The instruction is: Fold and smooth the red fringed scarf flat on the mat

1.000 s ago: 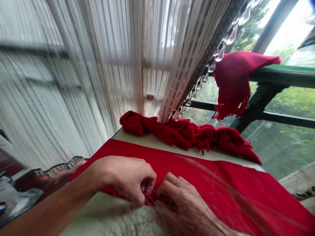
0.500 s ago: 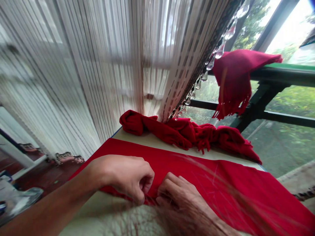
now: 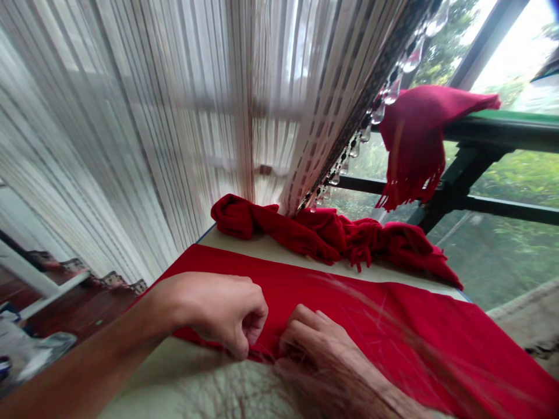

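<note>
A wide red cloth [image 3: 314, 285], likely a scarf like the fringed ones nearby, lies spread flat across a pale table [image 3: 174, 372]. My left hand [image 3: 222, 308] is closed, thumb against curled fingers, pinching the cloth's near edge. Just to its right, my right hand [image 3: 318, 337] rests on the same edge with its fingers curled in; its fingertips are tucked under and partly hidden. A short gap separates the two hands. Blurry strands of hair cross the front of the view, over my right wrist and the cloth.
Along the table's far side lies a crumpled red fringed scarf [image 3: 314, 233]. Another red scarf [image 3: 414, 139] hangs over a dark rail by the window. A striped string curtain [image 3: 196, 116] with clear bead drops hangs behind. Clear plastic [image 3: 39, 355] sits at the lower left.
My left hand has shifted slightly left along the near edge, widening the gap between the hands. My right hand stays nearly in place. The curtain's lower left hem has swung a little.
</note>
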The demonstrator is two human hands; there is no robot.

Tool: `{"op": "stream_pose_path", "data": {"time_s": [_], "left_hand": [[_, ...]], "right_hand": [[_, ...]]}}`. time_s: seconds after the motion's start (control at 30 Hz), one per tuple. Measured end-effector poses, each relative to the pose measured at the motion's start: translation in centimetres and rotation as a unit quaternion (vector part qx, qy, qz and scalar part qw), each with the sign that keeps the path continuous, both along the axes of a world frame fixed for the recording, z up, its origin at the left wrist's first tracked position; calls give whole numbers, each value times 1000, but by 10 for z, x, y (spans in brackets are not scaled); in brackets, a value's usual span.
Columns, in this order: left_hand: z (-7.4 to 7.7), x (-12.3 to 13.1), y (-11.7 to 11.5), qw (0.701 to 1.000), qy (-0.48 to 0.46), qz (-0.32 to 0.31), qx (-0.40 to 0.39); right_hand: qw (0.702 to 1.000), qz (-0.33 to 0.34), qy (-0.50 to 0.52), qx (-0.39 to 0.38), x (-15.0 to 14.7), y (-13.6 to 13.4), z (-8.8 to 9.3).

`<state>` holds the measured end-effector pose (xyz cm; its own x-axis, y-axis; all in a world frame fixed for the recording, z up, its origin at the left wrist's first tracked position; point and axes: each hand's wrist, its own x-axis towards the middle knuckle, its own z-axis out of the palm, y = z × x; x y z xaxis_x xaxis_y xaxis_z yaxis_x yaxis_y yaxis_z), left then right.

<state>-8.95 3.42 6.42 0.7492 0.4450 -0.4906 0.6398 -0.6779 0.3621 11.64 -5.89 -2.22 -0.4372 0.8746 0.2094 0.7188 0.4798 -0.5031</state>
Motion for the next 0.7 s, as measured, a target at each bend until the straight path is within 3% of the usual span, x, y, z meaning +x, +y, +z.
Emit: {"op": "stream_pose_path", "data": {"time_s": [0.37,0.7], "left_hand": [[2,0,-2,1000,1,-14,-14],[2,1,-1,1000,2,-4,-24]], "right_hand": [[992,40,-21,117,-1,3,-8],[997,70,5,40,6,3,-5]]}}
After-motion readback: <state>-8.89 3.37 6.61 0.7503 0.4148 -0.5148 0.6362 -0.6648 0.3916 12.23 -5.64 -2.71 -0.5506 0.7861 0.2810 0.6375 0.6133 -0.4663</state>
